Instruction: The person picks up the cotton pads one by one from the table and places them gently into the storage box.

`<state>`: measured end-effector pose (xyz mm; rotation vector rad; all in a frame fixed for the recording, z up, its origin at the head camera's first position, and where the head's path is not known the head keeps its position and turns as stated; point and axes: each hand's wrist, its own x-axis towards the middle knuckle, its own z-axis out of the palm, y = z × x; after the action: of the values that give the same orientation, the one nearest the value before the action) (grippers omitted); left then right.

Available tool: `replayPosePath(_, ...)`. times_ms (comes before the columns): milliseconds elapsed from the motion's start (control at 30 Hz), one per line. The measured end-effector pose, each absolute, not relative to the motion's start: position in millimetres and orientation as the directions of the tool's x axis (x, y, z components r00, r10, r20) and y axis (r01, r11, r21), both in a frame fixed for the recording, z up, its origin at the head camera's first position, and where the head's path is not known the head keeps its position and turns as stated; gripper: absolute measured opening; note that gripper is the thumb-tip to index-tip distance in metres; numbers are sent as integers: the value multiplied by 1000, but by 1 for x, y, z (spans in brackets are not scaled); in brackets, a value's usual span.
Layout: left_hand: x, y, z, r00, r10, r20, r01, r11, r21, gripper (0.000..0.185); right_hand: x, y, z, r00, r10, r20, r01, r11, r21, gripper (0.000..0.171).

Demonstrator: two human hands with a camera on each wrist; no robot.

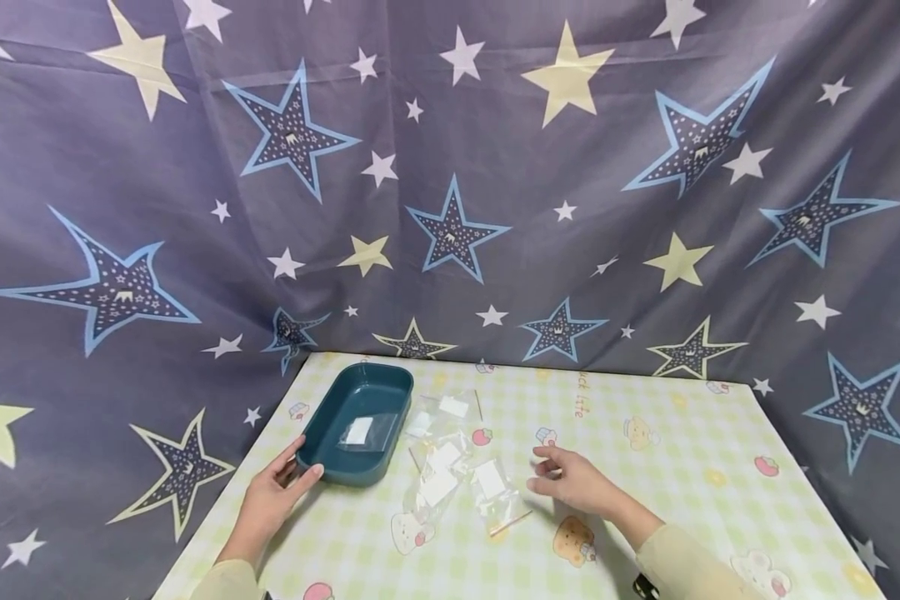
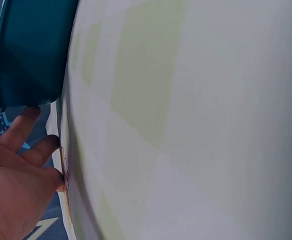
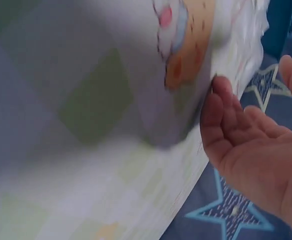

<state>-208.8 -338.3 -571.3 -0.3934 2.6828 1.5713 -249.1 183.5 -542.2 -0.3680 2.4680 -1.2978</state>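
A dark teal tray stands on the checked table at the left, with one clear plastic packet lying inside it. My left hand touches the tray's near left corner, thumb against the rim, fingers fairly straight. In the left wrist view the tray fills the top left beside my left hand. Several clear packets with white pads lie in a loose pile right of the tray. My right hand hovers empty just right of the pile, fingers loosely curled; the right wrist view shows its fingers bare.
A thin wooden stick lies under the nearest packet. The tablecloth is pale green check with cartoon prints. A star-patterned curtain hangs behind and around the table. The table's near left edge runs beside my left forearm.
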Motion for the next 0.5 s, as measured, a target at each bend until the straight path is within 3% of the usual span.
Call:
replayPosePath(167,-208,-340,-571,-969,-213,-122,-213,477,853,89,-242,160,-547,-940,-320,-116,-149,694,-704,82)
replayPosePath(367,-209,-341,-572,-969,-223,-106,-204,479,854,88,-237,125,-555,-980,-192,-51,-141,855,-499,105)
replayPosePath(500,-208,-340,-574,-969,-218,-112,-206,473,857,91,-234,111,-560,-983,-186,-6,-167,895,-413,106)
